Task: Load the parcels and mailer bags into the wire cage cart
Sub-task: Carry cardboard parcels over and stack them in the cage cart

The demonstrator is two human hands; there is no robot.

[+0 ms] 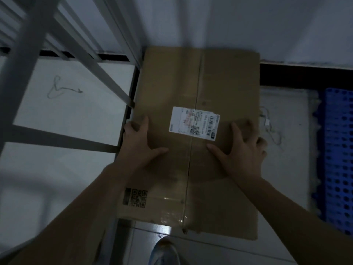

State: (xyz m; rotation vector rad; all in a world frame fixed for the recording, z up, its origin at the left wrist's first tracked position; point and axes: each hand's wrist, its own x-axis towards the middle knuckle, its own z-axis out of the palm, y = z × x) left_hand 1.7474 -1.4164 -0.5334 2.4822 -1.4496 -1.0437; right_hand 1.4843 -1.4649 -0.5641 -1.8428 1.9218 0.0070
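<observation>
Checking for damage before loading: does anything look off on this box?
The white label on the box sits slightly askew, with a ragged upper right corner. The box's near edge looks frayed at the tape seam.

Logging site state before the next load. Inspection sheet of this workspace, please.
Surface: pale glossy floor; cannot tell if the box rests on it.
Job's things: one box, taped shut, label on top; no mailer bags seen.
Clutter: nothing seen.
Hands: left hand grips the box's left edge; right hand spread on top, outer fingers over the right edge.
Cables: loose cord on the floor under the frame; thin wire right of the box.
Surroundings: metal frame left, cannot tell if it is the cart; blue pallet right; wall behind; dim light.
</observation>
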